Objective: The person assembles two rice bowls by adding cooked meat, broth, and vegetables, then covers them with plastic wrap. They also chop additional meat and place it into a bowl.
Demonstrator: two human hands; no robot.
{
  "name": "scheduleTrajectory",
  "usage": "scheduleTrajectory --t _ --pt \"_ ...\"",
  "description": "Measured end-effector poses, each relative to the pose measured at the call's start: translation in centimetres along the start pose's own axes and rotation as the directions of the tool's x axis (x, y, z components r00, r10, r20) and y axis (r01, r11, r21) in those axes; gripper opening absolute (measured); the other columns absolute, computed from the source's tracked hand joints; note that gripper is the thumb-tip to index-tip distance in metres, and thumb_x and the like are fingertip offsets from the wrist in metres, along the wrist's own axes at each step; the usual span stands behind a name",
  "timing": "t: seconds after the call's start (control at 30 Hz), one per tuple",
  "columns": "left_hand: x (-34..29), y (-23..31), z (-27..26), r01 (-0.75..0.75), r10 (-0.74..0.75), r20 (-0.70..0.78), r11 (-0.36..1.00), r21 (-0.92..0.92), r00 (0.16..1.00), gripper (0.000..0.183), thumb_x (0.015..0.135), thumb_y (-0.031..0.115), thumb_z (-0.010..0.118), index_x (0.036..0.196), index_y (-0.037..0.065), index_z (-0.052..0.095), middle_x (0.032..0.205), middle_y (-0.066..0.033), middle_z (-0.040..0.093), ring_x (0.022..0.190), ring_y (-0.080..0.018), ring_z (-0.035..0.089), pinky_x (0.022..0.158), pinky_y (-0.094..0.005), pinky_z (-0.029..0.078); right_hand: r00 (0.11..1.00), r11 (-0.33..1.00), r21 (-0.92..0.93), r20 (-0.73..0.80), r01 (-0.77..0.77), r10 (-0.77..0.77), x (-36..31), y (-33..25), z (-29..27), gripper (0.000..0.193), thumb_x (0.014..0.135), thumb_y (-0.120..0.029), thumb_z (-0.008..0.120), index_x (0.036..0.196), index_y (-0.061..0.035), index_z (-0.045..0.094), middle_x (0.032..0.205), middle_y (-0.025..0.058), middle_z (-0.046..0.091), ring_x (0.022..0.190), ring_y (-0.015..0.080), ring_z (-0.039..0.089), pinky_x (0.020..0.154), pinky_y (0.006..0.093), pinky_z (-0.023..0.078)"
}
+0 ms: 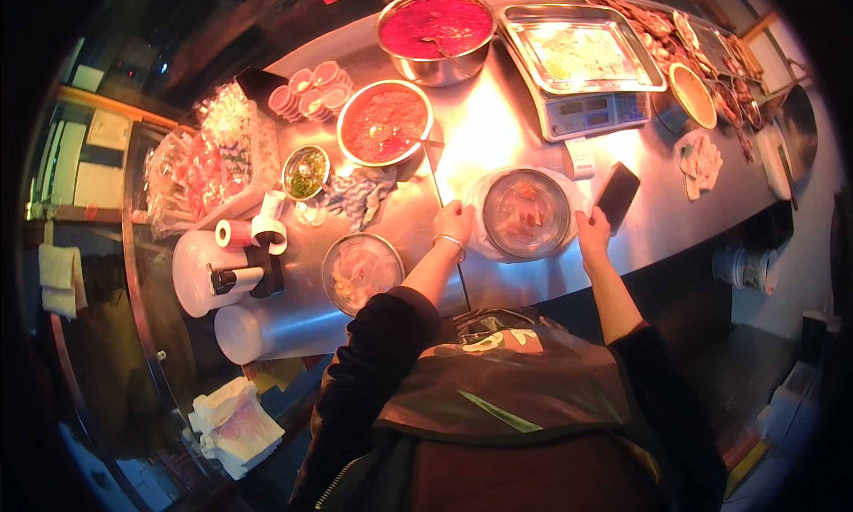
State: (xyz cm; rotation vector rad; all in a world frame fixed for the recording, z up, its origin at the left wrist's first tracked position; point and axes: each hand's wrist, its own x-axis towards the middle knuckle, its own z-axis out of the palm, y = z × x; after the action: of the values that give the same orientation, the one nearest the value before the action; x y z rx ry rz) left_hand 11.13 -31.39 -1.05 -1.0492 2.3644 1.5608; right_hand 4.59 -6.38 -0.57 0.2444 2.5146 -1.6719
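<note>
At the middle of the steel table sits a round clear-lidded takeaway bowl [526,214] with reddish-brown food inside. Thin whitish plastic, like a bag [480,212], spreads around and under it. My left hand [453,223], a bracelet at its wrist, is closed on the plastic's left edge. At the right edge, my right hand [593,230] pinches the same plastic, close to a dark phone [617,192]. A second round clear bowl [362,272] of food stands left of my left forearm.
Along the back are a pot of red liquid [435,32], a red-filled bowl [385,123], and a scale [591,114] bearing a tray [577,50]. Chopped greens [306,173], a rag [360,197] and packaged utensils [182,179] are leftward; a cloth [700,161] lies right.
</note>
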Motion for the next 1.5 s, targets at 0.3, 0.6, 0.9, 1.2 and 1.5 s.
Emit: scheduleTrajectory --t 0.3,0.6,0.9,1.2,1.5 --pt "-5.5 9.4 -2.7 0.423 0.4 0.606 0.457 -0.782 0.688 0.023 0.086 0.013 0.047 0.104 -0.001 0.052 0.096 -0.0138 0.06 0.088 -0.0221 0.06 0.077 -0.0333 0.049 0.926 0.756 0.603 0.377 -0.253 0.009 -3.1 -10.9 -1.7 0.014 0.085 -0.012 0.05 0.093 -0.0018 0.054 0.074 0.0026 0.058 0.065 0.0096 0.051 0.063 0.0257 0.042" --pt "-6.5 8.1 -9.8 0.409 0.294 0.675 0.613 -0.676 0.676 0.033 0.084 0.021 0.056 0.113 0.008 0.045 0.101 -0.0064 0.058 0.085 -0.0128 0.059 0.073 -0.0266 0.048 0.923 0.79 0.567 0.385 -0.232 -0.005 -6.2 -12.5 -3.7 0.027 0.083 -0.007 0.053 0.108 0.0003 0.048 0.071 -0.0011 0.045 0.061 0.0088 0.043 0.062 0.0216 0.041" --pt "11.5 -5.8 -35.1 -0.254 0.502 -0.72 0.864 0.434 0.48 0.032 0.067 0.013 0.065 0.098 0.004 0.057 0.093 -0.0131 0.056 0.093 -0.0291 0.052 0.086 -0.0376 0.04 0.96 0.912 0.368 0.267 -0.18 0.082 -7.2 -13.5 -2.6 0.015 0.088 -0.011 0.048 0.101 -0.0049 0.052 0.068 -0.0022 0.05 0.064 0.0067 0.05 0.063 0.0204 0.041" --pt "10.4 -2.9 -39.6 -0.118 0.625 -0.433 0.645 0.755 0.65 0.016 0.081 0.02 0.054 0.082 0.008 0.064 0.076 -0.0129 0.062 0.069 -0.0259 0.059 0.062 -0.0346 0.047 0.982 0.94 0.299 0.146 -0.162 0.122 -7.6 -12.7 -2.1 0.015 0.087 -0.012 0.051 0.098 -0.0023 0.054 0.067 -0.0011 0.053 0.059 0.0059 0.049 0.058 0.0184 0.04" --pt "-6.1 17.1 -13.9 -0.654 0.874 0.202 0.467 -0.595 0.441 0.017 0.085 0.006 0.054 0.102 0.005 0.058 0.091 -0.0046 0.063 0.083 -0.012 0.06 0.074 -0.0268 0.048 0.977 0.767 0.606 0.166 -0.21 0.136 -6.8 -11.5 -3.0 0.011 0.088 -0.013 0.049 0.089 -0.0026 0.052 0.06 -0.0013 0.044 0.055 0.0096 0.044 0.056 0.0215 0.038"
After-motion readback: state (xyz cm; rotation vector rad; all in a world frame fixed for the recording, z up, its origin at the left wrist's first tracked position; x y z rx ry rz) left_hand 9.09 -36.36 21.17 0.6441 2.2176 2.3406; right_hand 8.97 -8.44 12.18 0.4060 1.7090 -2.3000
